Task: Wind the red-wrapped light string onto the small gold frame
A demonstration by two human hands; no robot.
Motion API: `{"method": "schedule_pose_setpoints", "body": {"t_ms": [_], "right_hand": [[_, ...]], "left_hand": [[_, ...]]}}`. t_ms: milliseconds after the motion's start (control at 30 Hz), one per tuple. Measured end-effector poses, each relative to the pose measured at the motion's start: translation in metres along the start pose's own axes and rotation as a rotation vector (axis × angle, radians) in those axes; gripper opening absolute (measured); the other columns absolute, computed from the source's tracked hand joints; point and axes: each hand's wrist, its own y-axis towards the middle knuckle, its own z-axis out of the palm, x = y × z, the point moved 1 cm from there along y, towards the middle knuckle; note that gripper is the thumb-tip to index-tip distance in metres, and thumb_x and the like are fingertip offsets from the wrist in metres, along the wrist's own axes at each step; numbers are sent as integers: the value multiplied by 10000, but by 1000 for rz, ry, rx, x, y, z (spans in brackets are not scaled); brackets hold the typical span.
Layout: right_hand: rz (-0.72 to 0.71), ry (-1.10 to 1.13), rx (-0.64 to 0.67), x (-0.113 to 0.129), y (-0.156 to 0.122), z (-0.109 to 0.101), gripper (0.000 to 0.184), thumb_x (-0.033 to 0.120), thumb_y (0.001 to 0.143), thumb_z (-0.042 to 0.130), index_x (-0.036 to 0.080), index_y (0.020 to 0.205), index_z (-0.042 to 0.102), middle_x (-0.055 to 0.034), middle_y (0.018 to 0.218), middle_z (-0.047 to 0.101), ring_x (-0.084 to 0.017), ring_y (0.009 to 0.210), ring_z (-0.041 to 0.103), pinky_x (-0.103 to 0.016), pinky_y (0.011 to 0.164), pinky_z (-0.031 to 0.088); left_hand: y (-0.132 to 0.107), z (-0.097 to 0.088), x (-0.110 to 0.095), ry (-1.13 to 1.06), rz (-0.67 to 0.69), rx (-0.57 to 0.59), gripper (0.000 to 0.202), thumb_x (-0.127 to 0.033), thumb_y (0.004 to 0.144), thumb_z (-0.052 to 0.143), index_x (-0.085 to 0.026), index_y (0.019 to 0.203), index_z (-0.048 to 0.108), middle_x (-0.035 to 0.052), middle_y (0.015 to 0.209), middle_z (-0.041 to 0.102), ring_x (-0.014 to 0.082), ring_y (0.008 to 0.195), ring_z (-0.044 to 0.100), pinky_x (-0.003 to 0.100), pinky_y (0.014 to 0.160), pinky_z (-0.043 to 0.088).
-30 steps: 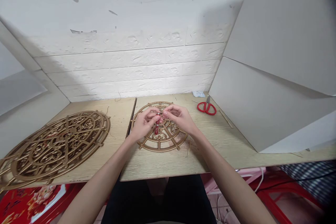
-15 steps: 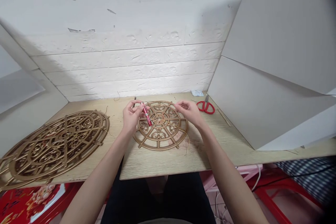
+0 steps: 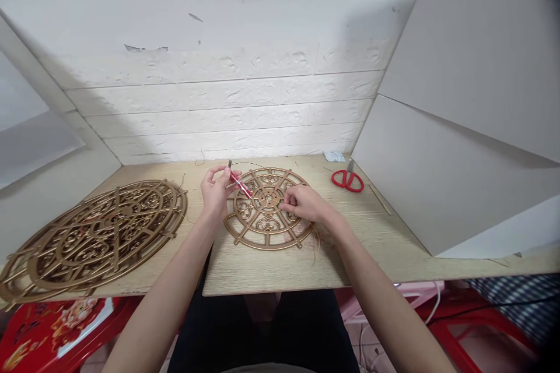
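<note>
My left hand (image 3: 215,191) is closed round a slim red tube (image 3: 240,182) with a silver band, slanting down to the right. A dark tip sticks up above the fingers. From near that tip a thin thread (image 3: 254,164) arcs over to the right and down towards my right hand (image 3: 304,204). The right fingers are pinched just above the ornament's middle; the thread's end there is hard to make out. Under both hands lies a round gold openwork ornament (image 3: 268,243) with spokes, scrolls and a pierced hub. Gold thread trails off its right edge.
Several similar gold openwork discs (image 3: 116,215) are stacked at the left. Red-handled scissors (image 3: 347,180) lie at the right, with a small pale blue packet (image 3: 335,156) behind them. A white brick-patterned wall (image 3: 262,93) and white side panels (image 3: 459,175) enclose the table.
My right hand has moved down and left, from the ornament's far right edge towards its hub. The stretched thread now bows in a slack arc. The red tube is tilted more.
</note>
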Motion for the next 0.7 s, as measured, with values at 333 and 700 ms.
{"method": "schedule_pose_setpoints", "body": {"t_ms": [333,700], "right_hand": [[82,-2,19,2,-5,-8,82,121,690,532,165,645,585,-25,631,612,-116,542,485,-241,527,299],[6,989,-18,3,-15,-31,236,374,754,653,169,860,602,3,642,616,-118,638,564,-253,653,429]], "left_hand": [[0,0,3,22,-7,0,271,-260,692,691,-164,881,521,73,709,691,163,667,662,259,570,513],[6,-4,9,8,-52,-86,222,-199,726,651,-167,863,481,60,696,688,152,656,663,255,562,513]]}}
